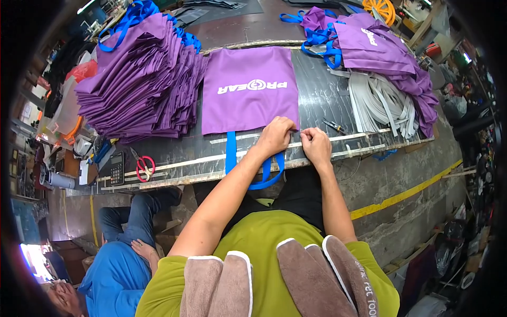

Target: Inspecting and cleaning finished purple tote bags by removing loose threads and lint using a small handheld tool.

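A purple fabric bag [248, 90] with white print lies flat on the dark worktable [322, 100], its blue handles [248, 164] hanging over the near edge. My left hand [275, 136] presses on the bag's near right corner, fingers curled on the fabric. Just right of that corner, my right hand [316, 145] rests on the table edge with its fingers closed; whether it pinches anything is hidden.
A tall stack of folded purple bags [142, 79] sits left, more purple bags [380, 47] and grey-white straps [380, 105] right. Red-handled scissors [141, 165] and a calculator [117, 168] lie near the left edge. A person in blue [119, 264] sits at lower left.
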The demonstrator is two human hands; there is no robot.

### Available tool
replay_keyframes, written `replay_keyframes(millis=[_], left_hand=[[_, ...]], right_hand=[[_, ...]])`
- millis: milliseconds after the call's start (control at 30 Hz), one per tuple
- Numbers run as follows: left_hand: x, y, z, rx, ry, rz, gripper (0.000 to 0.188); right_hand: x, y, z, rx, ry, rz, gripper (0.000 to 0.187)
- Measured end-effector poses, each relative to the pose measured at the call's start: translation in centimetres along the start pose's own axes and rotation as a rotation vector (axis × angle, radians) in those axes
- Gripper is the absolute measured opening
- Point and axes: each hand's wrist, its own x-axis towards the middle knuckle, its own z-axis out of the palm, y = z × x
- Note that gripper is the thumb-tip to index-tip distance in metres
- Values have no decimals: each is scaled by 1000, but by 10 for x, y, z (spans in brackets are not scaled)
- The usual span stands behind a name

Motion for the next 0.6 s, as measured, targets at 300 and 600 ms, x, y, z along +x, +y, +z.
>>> replay_keyframes(millis=[300,600], left_hand=[[-49,31,-16,27,88,-111,25],[-44,33,-27,-133,95,-325,8]], right_hand=[[-43,-35,-12,419,-134,74,12],[6,35,-42,-242,182,25,28]])
